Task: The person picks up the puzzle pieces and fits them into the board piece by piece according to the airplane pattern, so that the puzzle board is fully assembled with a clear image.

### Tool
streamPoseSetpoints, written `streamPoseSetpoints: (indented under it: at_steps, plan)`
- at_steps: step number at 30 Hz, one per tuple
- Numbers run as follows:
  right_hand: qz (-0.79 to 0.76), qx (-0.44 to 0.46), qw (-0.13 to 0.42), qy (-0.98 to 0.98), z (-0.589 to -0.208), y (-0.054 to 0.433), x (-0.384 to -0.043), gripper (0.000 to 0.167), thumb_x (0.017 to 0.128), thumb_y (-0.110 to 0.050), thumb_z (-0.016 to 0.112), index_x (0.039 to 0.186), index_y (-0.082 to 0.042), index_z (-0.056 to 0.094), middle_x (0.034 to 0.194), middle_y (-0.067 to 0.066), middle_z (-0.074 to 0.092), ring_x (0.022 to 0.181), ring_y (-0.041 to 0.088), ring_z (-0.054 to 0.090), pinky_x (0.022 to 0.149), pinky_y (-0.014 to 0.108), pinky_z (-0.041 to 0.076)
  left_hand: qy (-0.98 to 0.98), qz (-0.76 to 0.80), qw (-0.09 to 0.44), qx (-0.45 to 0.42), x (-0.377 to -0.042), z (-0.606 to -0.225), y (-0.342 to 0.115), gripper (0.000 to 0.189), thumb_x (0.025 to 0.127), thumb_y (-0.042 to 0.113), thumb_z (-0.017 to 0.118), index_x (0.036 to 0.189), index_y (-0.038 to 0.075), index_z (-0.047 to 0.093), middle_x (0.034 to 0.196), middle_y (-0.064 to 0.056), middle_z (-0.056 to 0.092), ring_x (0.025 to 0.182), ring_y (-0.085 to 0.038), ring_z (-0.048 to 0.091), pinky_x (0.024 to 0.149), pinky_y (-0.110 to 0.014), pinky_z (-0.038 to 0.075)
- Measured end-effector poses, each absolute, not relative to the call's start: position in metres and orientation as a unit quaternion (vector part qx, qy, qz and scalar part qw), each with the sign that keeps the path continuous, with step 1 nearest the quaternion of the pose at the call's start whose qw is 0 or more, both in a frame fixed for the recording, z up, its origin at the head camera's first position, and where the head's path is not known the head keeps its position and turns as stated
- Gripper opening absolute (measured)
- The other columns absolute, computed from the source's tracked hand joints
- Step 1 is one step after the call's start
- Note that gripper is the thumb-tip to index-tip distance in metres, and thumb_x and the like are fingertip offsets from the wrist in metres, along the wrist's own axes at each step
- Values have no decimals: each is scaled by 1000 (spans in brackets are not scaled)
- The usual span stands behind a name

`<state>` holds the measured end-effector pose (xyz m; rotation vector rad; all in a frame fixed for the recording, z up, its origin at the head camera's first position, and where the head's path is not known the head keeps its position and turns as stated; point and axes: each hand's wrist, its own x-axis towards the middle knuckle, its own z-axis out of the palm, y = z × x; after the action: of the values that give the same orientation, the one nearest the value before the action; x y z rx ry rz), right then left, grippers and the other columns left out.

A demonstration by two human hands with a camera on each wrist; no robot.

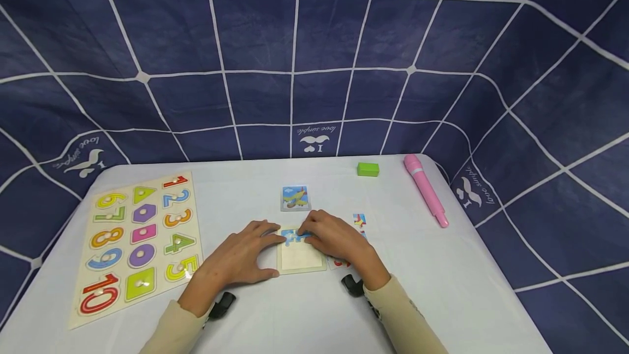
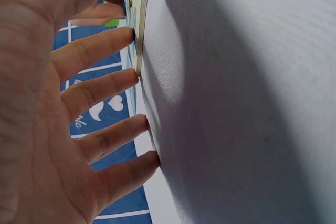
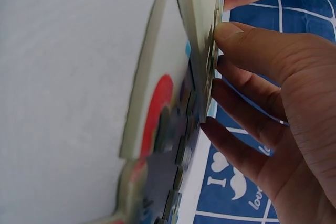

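Observation:
A small pale wooden puzzle tray (image 1: 302,260) lies on the table between the hands, with blue jigsaw pieces (image 1: 289,237) along its far edge. My left hand (image 1: 242,255) rests at the tray's left side, fingers spread, and its fingertips touch the tray's edge and the tabletop in the left wrist view. Over the tray's far right part, my right hand (image 1: 339,237) pinches a blue puzzle piece between thumb and index finger; the hand partly hides that piece. Loose printed pieces (image 3: 160,103) lie beside the tray, under the right wrist, with another small piece (image 1: 359,219) farther out.
Behind the tray lies a picture card with a yellow airplane (image 1: 295,198). A number-and-shape peg board (image 1: 120,190) covers the left side. A green block (image 1: 368,169) and a pink microphone-shaped toy (image 1: 426,190) lie at the back right. Dark blue cloth (image 1: 255,97) hangs behind the table.

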<state>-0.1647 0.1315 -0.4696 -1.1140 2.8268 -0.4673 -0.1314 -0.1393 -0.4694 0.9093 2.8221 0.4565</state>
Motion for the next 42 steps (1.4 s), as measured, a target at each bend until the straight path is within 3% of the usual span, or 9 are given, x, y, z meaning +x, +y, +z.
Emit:
streamPoseSetpoints:
  at_steps: [24,42]
  plan:
    - [-135,-363,16,922,-468,125,-162,20,102,-19,77,122,-16,80,119,0,68,111,16,67,95,29,58,939,152,68,303,-131,-470,-139,71,82,55,90,143,27,71,158,-1,55,149,-30,47,93,-64,57]
    - [-148,-352,42,923,-469,129,-163,24,103,-21,76,126,-16,80,122,-2,67,113,14,66,96,29,57,940,146,66,302,-131,-470,-138,71,81,57,90,143,27,71,158,-1,55,148,-29,48,91,-62,58]
